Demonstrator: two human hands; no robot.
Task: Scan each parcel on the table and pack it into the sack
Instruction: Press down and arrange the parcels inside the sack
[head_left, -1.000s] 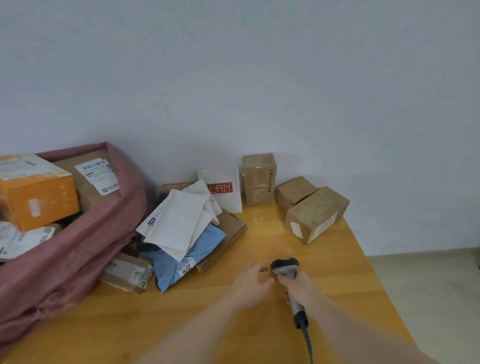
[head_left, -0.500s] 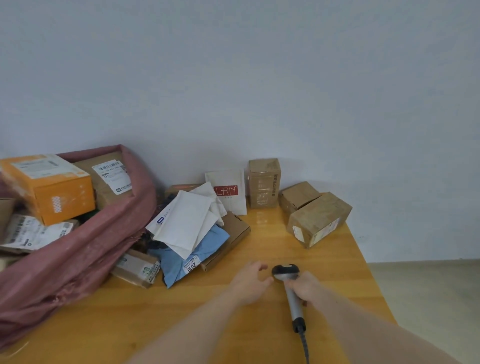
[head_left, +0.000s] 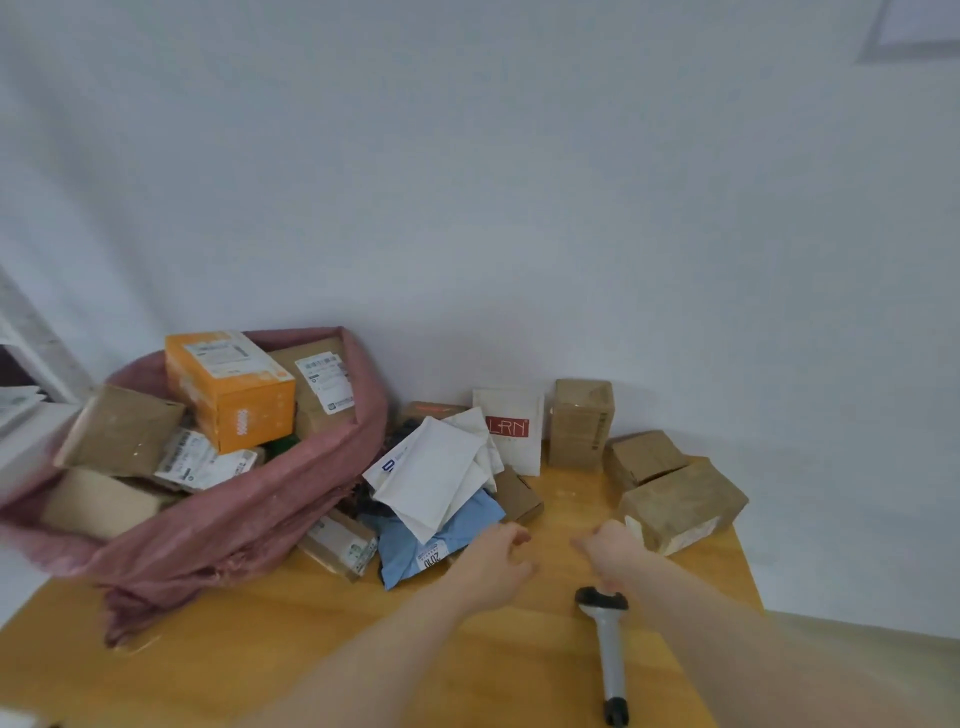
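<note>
Two bare hands above a wooden table (head_left: 208, 670). Left hand (head_left: 493, 564) empty, fingers loosely curled, near a blue mailer (head_left: 415, 540) in the parcel heap. Right hand (head_left: 610, 553) empty, loosely curled, just beyond the scanner (head_left: 608, 649) lying flat. Pink sack (head_left: 218, 530) far left, holding an orange box (head_left: 228, 389).

Plain pale wall (head_left: 519, 182) behind a wooden table (head_left: 260, 649).

two bare forearms showing, no sleeves reaching the wrists, left hand (head_left: 493, 564) and right hand (head_left: 613, 553) wearing no gloves, rings or watch
</note>
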